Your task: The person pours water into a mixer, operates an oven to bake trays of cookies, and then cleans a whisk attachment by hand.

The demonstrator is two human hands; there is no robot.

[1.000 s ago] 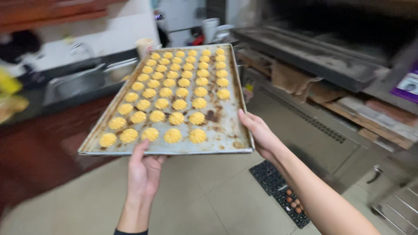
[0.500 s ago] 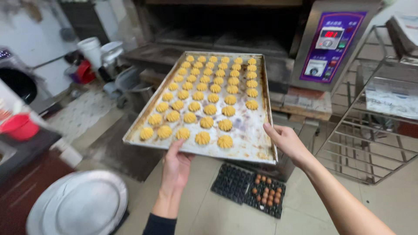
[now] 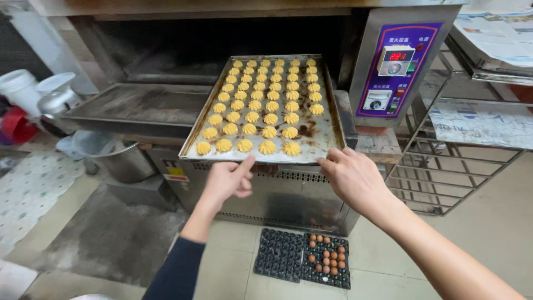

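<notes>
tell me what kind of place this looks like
Probably a small commercial bakery kitchen. A metal baking tray of piped yellow cookies sits at the mouth of a deck oven with a digital control panel. A wire rack stands beside it, and egg trays lie on the floor.

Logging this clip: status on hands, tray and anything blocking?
Left hand and right hand open, fingertips at near edge of baking tray. Tray of piped cookies partway into oven. Nothing visibly blocking.
</notes>
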